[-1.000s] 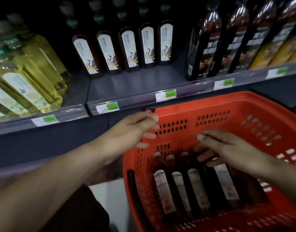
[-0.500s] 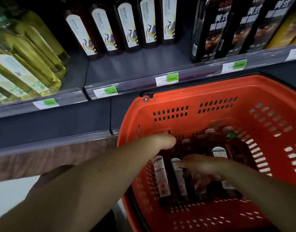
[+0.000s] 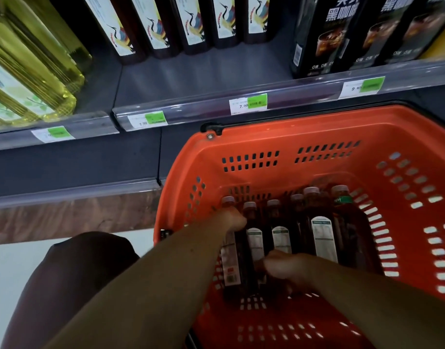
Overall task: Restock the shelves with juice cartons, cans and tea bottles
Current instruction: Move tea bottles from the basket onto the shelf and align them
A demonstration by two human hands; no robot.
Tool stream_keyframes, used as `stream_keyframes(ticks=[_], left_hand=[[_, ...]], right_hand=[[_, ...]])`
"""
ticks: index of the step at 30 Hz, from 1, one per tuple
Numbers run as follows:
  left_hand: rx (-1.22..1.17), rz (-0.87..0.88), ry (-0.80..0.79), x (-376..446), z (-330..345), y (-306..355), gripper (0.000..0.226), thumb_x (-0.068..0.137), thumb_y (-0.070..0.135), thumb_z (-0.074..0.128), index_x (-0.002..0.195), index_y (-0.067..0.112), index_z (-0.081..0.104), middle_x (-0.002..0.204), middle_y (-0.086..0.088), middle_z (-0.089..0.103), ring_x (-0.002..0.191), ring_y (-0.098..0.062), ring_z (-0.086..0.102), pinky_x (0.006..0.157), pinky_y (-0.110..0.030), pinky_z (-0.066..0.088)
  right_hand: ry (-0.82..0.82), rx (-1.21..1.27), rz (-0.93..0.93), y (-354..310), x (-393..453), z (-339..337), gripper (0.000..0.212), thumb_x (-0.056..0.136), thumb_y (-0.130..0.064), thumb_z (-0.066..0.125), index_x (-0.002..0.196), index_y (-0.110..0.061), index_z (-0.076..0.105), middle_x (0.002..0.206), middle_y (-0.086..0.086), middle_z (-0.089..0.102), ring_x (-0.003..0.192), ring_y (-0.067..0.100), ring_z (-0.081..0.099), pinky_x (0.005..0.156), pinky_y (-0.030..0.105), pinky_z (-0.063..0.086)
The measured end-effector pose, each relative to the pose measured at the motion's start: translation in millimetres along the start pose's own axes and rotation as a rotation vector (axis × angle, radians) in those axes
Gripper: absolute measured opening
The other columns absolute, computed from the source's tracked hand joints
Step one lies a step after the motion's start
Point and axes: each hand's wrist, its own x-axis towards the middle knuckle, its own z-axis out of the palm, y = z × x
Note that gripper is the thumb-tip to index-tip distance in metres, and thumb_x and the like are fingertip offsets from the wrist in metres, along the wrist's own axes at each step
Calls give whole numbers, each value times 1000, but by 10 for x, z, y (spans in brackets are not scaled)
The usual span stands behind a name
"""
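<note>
Inside the orange basket (image 3: 317,137) below the shelf, both hands close on dark tea bottles (image 3: 322,238) lying side by side: the left hand (image 3: 232,219) grasping one near its neck, the right hand (image 3: 285,267) clenched around another's lower body. Full, rigid and likely smooth-sided, each bottle probably carries best gripped mid-label.

Both hands (image 3: 283,269) among basket (image 3: 304,127) bottles (image 3: 323,238)

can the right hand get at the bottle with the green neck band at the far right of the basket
Probably yes. The right hand is already down among the bottles, and the green-banded bottle lies uncovered against the basket wall, with nothing above it.
</note>
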Motion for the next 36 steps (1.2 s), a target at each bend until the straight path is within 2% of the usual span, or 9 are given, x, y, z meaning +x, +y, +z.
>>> stream_keyframes(ticks=[3,7,11,17,20,23,27,32,36], left_hand=[[-8,4,-15,21,15,-28,59,96,45,61,146,16,47,149,-14,50,136,-33,49,117,-42,39],[-23,-42,67,-72,17,9,84,95,63,49,160,16,26,166,-17,26,150,-38,30,123,-45,28],[-67,-44,23,-249,-65,73,74,101,47,47,160,9,25,164,-15,29,141,-29,40,105,-31,34],[-286,-40,69,-551,-191,158,98,89,43,67,159,5,10,156,-18,38,138,-37,47,111,-44,43],[-299,45,99,-765,-196,218,82,85,48,69,138,16,16,137,-11,51,112,-28,56,96,-37,48],[-286,168,205,-976,-231,214,66,83,59,68,115,22,24,128,-9,56,113,-28,60,98,-38,50],[-383,279,341,-1270,-319,208,83,81,67,69,131,17,25,128,-9,57,117,-29,61,103,-45,50],[-351,454,629,-1619,-417,245,89,81,70,68,138,14,28,137,-8,44,124,-32,54,103,-43,47],[-475,711,693,-1840,-615,227,75,78,60,77,126,34,26,126,10,36,91,-7,53,72,-19,46]], right_hand=[[13,12,-12,11,-23,34,35,105,-34,43,132,-15,55,123,7,60,98,22,63,69,32,54],[13,-4,-54,-5,6,126,50,110,-44,26,139,-12,52,104,-4,57,71,1,53,49,16,45],[129,63,-39,-13,115,267,61,110,-46,18,140,-7,54,134,16,58,118,24,60,95,26,44],[346,325,-2,-42,135,221,60,109,-45,27,149,-2,42,153,22,43,140,34,43,114,33,33],[417,389,-35,-93,60,125,47,111,-29,31,143,2,48,146,26,50,129,33,51,104,32,38],[507,394,-36,-145,-82,-28,50,112,-27,22,147,5,40,149,24,46,137,37,44,108,36,35],[616,350,-62,-230,-248,-142,58,109,-43,26,149,-3,43,152,24,44,141,36,42,115,39,33],[751,351,-184,-413,-618,-174,56,107,-50,24,143,-16,50,135,25,58,122,39,57,98,42,47],[846,542,-322,-688,-1018,-182,75,97,-68,26,124,-9,63,133,26,59,120,38,57,101,44,44]])
